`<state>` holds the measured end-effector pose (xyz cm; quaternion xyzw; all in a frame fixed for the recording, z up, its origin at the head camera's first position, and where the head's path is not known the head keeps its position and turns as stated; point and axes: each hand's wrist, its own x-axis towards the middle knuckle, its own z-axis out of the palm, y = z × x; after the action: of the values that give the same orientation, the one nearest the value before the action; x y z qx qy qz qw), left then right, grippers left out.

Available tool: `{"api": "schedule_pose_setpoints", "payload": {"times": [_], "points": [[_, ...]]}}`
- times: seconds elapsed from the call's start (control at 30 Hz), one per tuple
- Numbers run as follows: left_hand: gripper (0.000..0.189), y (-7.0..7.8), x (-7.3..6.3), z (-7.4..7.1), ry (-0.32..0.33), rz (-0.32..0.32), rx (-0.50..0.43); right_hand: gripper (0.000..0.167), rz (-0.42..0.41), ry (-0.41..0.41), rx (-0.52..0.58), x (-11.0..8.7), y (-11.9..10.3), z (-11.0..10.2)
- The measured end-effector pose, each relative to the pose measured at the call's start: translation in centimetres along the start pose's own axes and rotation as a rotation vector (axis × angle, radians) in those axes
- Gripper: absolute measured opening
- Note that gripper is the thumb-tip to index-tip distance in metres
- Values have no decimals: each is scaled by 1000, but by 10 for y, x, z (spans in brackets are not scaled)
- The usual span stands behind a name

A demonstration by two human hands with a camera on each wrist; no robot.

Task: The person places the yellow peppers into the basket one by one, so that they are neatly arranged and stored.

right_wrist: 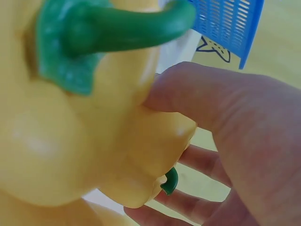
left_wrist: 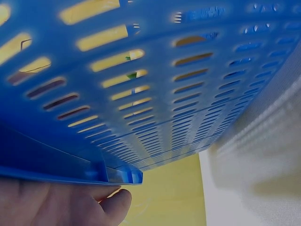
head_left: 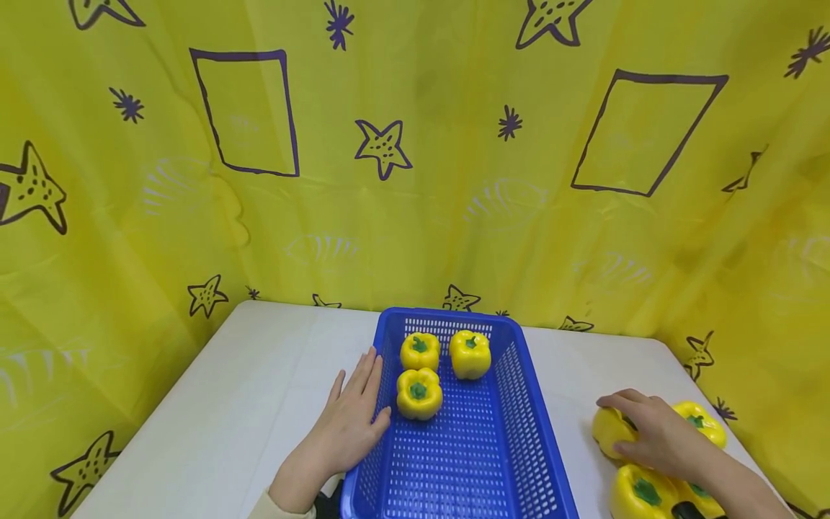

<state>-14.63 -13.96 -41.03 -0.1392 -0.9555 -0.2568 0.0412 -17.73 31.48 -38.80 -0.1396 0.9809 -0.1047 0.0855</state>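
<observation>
On the table's right side, my right hand [head_left: 668, 436] grips a yellow bell pepper [head_left: 609, 432] with a green stem, fingers over its top and thumb on the near side. In the right wrist view the thumb and fingers of this hand [right_wrist: 254, 127] lie around the held pepper [right_wrist: 150, 150], with another pepper [right_wrist: 56, 141] large in front. My left hand [head_left: 350, 418] rests with fairly straight fingers along the left rim of a blue plastic basket [head_left: 541, 432]. Three yellow bell peppers, one of them [head_left: 418, 393] nearest, stand inside its far half.
More yellow bell peppers, including a front one [head_left: 638, 497] and a far one [head_left: 703, 425], crowd around the right hand. A dark object [head_left: 687, 510] shows at the bottom edge. Behind the white table [head_left: 259, 382] hangs a yellow patterned curtain [head_left: 428, 216].
</observation>
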Motion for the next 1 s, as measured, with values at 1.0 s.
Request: {"api": "schedule_pose_setpoints", "payload": {"times": [1.0], "points": [[73,0,1,0,-8,-1,4,56,-220,233,-77,-9,-36,-25]]}}
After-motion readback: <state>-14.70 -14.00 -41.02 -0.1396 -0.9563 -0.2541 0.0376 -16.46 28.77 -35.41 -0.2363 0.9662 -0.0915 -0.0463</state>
